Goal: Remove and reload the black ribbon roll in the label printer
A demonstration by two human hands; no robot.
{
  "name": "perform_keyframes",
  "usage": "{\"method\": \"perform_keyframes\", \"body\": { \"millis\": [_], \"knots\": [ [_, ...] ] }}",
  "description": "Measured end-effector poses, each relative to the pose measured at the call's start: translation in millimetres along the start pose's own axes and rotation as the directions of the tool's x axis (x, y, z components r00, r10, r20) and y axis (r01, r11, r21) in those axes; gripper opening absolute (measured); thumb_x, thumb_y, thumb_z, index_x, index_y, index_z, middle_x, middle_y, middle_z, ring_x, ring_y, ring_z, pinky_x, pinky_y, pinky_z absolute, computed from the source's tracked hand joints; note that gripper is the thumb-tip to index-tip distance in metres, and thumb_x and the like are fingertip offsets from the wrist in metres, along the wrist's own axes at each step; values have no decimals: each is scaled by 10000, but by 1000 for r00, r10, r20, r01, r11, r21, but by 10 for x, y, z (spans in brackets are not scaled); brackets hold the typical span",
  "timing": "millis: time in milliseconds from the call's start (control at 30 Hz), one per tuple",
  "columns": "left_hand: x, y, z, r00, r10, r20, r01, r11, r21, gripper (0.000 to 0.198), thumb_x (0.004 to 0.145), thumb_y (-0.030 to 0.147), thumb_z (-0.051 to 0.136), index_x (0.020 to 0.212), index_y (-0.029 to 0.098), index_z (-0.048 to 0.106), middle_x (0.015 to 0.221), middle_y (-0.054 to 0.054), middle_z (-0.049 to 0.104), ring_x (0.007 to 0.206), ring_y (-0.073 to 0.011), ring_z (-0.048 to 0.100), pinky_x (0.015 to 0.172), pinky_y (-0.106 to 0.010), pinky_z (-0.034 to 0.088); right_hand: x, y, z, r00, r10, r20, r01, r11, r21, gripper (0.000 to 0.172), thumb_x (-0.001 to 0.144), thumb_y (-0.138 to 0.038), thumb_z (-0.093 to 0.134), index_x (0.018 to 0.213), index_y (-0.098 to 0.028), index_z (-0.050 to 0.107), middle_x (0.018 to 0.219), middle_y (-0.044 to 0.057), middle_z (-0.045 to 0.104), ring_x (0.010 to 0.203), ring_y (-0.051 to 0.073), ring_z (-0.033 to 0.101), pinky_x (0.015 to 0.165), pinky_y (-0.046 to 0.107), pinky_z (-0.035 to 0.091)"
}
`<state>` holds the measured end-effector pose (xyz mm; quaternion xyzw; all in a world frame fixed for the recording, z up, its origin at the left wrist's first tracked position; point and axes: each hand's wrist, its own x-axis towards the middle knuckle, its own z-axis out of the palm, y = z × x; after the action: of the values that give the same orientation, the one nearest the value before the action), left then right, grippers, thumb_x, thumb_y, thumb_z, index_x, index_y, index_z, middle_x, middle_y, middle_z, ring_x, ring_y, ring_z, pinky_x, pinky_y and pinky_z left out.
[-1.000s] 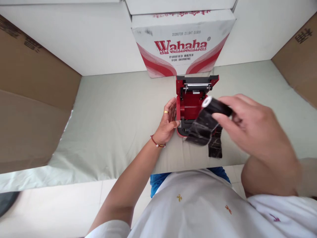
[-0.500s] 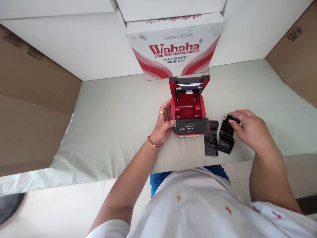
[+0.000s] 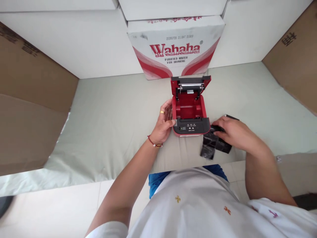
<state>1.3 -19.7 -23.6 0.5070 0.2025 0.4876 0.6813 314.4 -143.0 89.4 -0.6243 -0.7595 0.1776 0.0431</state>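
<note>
A small red and black label printer (image 3: 190,127) stands on the cloth with its lid (image 3: 190,82) raised. Its red inner bay shows nothing inside. My left hand (image 3: 163,124) grips the printer's left side, thumb on the dark front panel and fingers along the wall. Just right of the printer, my right hand (image 3: 231,130) is closed on a black roll (image 3: 218,129), whose loose shiny strip (image 3: 208,147) hangs toward me, slightly blurred. A second black roll (image 3: 231,117) lies mostly hidden beneath and behind that hand, with its strip (image 3: 224,146) showing below.
A Wahaha water carton (image 3: 178,49) stands behind the printer against white boxes (image 3: 66,43). Brown cardboard panels (image 3: 32,99) flank the left side and the right side (image 3: 294,62). Pale green cloth (image 3: 119,115) covers the table, whose front edge is close to my body.
My right hand has let go of the farther black roll and moved left onto the one beside the printer, shifting its strip. My left hand stays on the printer.
</note>
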Motion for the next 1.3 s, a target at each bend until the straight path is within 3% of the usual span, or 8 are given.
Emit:
{"method": "perform_keyframes", "body": {
  "millis": [100, 233, 500, 933, 1000, 1100, 1233, 1300],
  "knots": [
    [6, -15, -8, 1000, 6, 15, -6, 1000, 11, 924, 826, 617, 1011, 1629, 445, 588, 1876, -36, 493, 1805, -364, 380, 1493, -600, 313, -221, -39, -512, 978, -207, -8, 203, 948, 244, 271, 1087, -446, 713, 1287, -347, 867, 1142, 51, 850, 802, 232, 792, 684, 363, 663],
    [12, -33, -25, 1000, 6, 15, -6, 1000, 20, 928, 823, 610, 1015, 1628, 451, 583, 1887, -29, 480, 1818, -363, 356, 1497, -600, 300, -111, -295, -905, 958, -195, -210, 245, 936, 251, 295, 1084, -474, 781, 1363, -406, 849, 1004, -4, 813, 559, 168, 597, 519, 346, 534],
    [-3, -37, -28, 1000, 7, 7, -7, 999, 35, 925, 826, 595, 1011, 1626, 427, 579, 1872, -50, 491, 1804, -372, 371, 1465, -592, 343, 961, -1035, -367, 981, 29, -193, -69, 977, -201, 360, 1016, -226, 690, 1330, -214, 866, 1321, 150, 851, 987, 324, 796, 770, 430, 573],
    [-131, 56, 124, 986, 117, -115, -90, 973, 215, 712, 936, 632, 894, 1569, 419, 646, 1730, -67, 566, 1702, -390, 466, 1418, -607, 400, 1235, -1248, -356, 974, 225, -26, -221, 919, -327, 383, 1044, -84, 590, 1286, -161, 877, 1221, 241, 884, 1089, 419, 843, 788, 450, 568],
    [-229, 146, 198, 943, 300, -145, -201, 859, 470, 513, 1063, 607, 744, 1526, 390, 704, 1626, -88, 604, 1644, -383, 511, 1426, -628, 377, 1278, -1217, -343, 976, 218, -25, -215, 927, -307, 376, 1039, -83, 609, 1292, -167, 875, 1234, 238, 884, 1130, 425, 843, 822, 450, 586],
    [-347, 268, 304, 858, 511, 55, -355, 511, 783, 444, 1150, 498, 585, 1542, 345, 726, 1491, -110, 663, 1562, -366, 562, 1404, -656, 396, 1264, -1148, -344, 981, 191, -25, -190, 937, -292, 370, 1043, -123, 634, 1330, -179, 861, 1324, 227, 870, 1159, 413, 839, 848, 446, 596],
    [-399, 304, 403, 804, 524, 280, -449, 227, 864, 413, 1140, 380, 581, 1501, 341, 777, 1386, -107, 736, 1478, -341, 597, 1306, -603, 484, 1020, -1077, -404, 996, -28, -88, 21, 996, -82, 263, 1081, -244, 686, 1256, -208, 881, 1283, 141, 889, 1107, 338, 845, 910, 421, 610],
    [-406, 287, 434, 779, 541, 317, -459, 146, 877, 383, 1121, 363, 609, 1444, 355, 816, 1322, -102, 764, 1434, -335, 617, 1275, -585, 491, 876, -1045, -463, 951, -118, -286, 146, 986, 79, 251, 1131, -302, 649, 1168, -244, 890, 1134, 72, 901, 1007, 276, 838, 928, 398, 617]
  ]
}}
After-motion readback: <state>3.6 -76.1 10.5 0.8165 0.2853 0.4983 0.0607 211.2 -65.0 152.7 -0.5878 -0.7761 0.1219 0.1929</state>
